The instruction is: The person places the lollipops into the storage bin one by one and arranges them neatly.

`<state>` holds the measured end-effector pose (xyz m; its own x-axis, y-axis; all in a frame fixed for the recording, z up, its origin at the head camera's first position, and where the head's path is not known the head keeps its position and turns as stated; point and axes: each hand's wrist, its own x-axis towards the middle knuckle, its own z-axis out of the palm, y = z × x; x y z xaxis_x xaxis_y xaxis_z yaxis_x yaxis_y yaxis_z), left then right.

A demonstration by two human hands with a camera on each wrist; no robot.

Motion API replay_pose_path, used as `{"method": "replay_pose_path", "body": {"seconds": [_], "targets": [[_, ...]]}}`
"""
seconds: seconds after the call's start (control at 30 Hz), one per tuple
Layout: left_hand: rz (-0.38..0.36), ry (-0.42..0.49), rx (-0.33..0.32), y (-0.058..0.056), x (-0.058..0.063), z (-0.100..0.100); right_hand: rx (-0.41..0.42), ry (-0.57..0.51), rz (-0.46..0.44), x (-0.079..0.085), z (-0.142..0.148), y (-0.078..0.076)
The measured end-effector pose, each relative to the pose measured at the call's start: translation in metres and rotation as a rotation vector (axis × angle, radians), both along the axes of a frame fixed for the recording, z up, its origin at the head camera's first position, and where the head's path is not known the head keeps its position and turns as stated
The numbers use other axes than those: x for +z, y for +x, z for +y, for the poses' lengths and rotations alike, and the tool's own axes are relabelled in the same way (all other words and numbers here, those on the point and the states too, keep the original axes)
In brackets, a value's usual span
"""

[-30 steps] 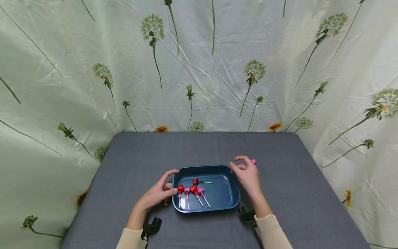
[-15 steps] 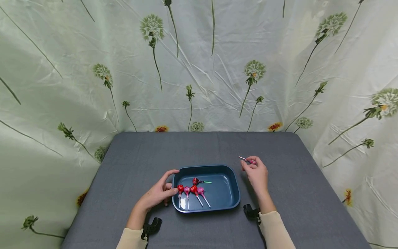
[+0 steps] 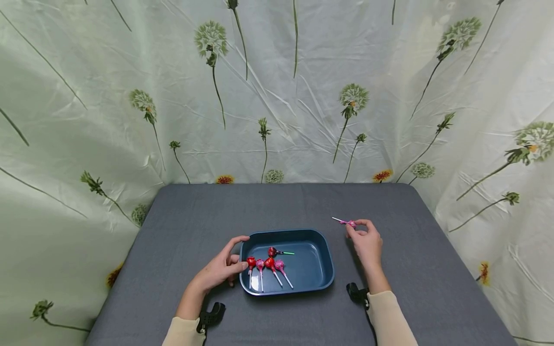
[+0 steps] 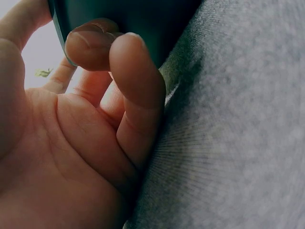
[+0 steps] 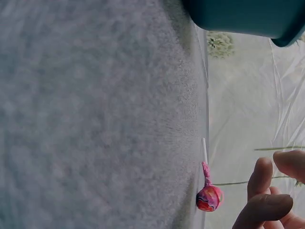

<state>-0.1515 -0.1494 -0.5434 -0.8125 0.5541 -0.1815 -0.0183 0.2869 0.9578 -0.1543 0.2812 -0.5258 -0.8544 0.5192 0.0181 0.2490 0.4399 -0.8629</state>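
Observation:
My left hand [image 3: 221, 265] grips the left end of a dark blue tray [image 3: 309, 269], its thumb at the rim and other fingers along the outside wall. Inside the tray, red lollipops [image 3: 270, 263] and pink lollipops [image 3: 279, 265] lie in a row, sticks toward me. Behind that row is a dark red lollipop [image 3: 271, 251] with a green stick pointing right. Right of the tray, a pink lollipop [image 5: 209, 197] lies on the table, white stick pointing left. My right hand [image 3: 367, 244] hovers at its candy end, fingers loosely bent and apart from it in the right wrist view.
A grey cloth-covered table [image 3: 207, 206] lies under everything. Behind and beside it hangs a pale curtain [image 3: 303, 120] with dandelion prints. Black wrist camera mounts [image 3: 212, 315] sit at both sleeves, low over the table.
My right hand has moved right from the tray's right corner to the pink lollipop's candy end, uncovering the lollipop. My left hand and the tray have stayed put.

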Motion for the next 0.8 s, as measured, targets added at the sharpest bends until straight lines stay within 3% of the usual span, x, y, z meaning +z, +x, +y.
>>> {"method": "replay_pose_path", "body": {"seconds": [0.8], "targets": [[-0.005, -0.003, 0.002, -0.001, -0.002, 0.000, -0.072, -0.064, -0.040, -0.015, 0.013, -0.025]]}}
